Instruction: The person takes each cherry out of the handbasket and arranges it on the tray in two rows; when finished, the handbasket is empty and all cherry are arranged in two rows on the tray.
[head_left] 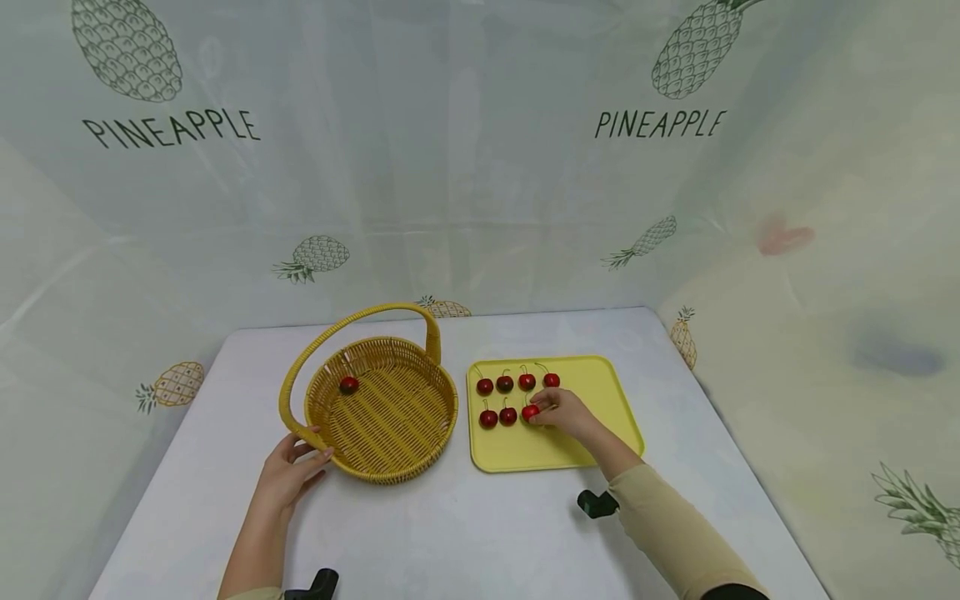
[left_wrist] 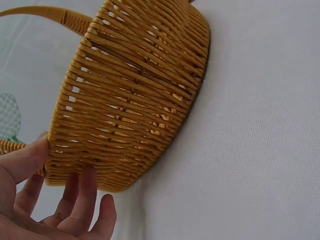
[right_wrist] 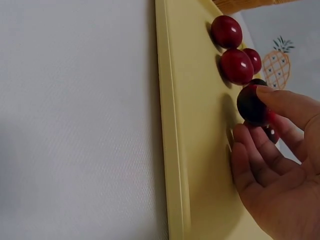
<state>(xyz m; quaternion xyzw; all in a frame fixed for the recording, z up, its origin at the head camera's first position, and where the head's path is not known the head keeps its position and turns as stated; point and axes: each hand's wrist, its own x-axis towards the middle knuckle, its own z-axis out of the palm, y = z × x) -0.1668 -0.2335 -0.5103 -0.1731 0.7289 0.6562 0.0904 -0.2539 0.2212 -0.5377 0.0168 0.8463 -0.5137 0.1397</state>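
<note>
A round, yellow-brown wicker basket [head_left: 381,410] with a tall arched handle stands on the left of the table, and a single red cherry [head_left: 348,385] lies inside it. My left hand [head_left: 291,473] holds the basket at its near-left side by the handle's base, thumb at the rim and fingers against the outer weave [left_wrist: 120,100]. On the yellow tray [head_left: 592,417], my right hand [head_left: 562,412] pinches a cherry [right_wrist: 252,105] between thumb and fingers, at the right end of the front row. Several other dark red cherries [head_left: 507,416] sit beside it in two rows, stems upward.
The white table [head_left: 480,533] carries both basket and tray, with a gap between them. Behind it hangs a pale curtain [head_left: 465,167] printed with pineapples. Black straps or mounts [head_left: 597,504] show near both wrists.
</note>
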